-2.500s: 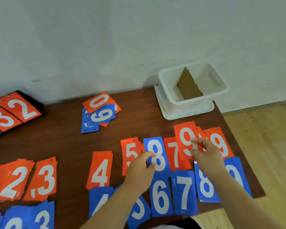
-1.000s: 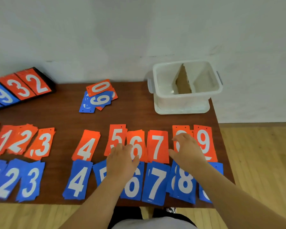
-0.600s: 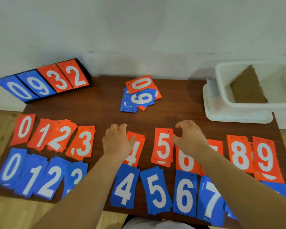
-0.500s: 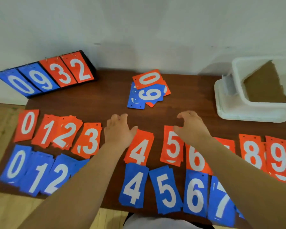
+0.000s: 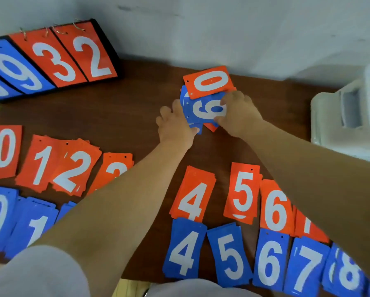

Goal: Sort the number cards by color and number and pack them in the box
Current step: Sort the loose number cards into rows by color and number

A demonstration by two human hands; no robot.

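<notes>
A small mixed pile of cards lies at the back middle of the brown table (image 5: pixel 120 116): an orange 0 card (image 5: pixel 209 82) on top, a blue 9 card (image 5: pixel 203 110) under it. My left hand (image 5: pixel 174 123) grips the pile's left edge and my right hand (image 5: pixel 237 113) grips its right edge. Sorted stacks lie in two rows nearer me: orange 0 to 3 (image 5: pixel 40 163) on the left, orange 4 to 7 (image 5: pixel 242 194) on the right, blue 4 to 8 (image 5: pixel 231 254) below, blue 0 and 1 (image 5: pixel 0 217) at lower left. The white box (image 5: pixel 340 125) stands at the right edge.
A flip scoreboard (image 5: pixel 51 58) showing 9, 3, 2 leans against the white wall at the back left. My forearms cover part of the orange 3 and the blue 2 and 3 stacks. Wooden floor shows past the table's front edge.
Both hands have left the sorted rows and reached forward to the mixed pile at the back, closing on its two sides. My view has swung left and down.
</notes>
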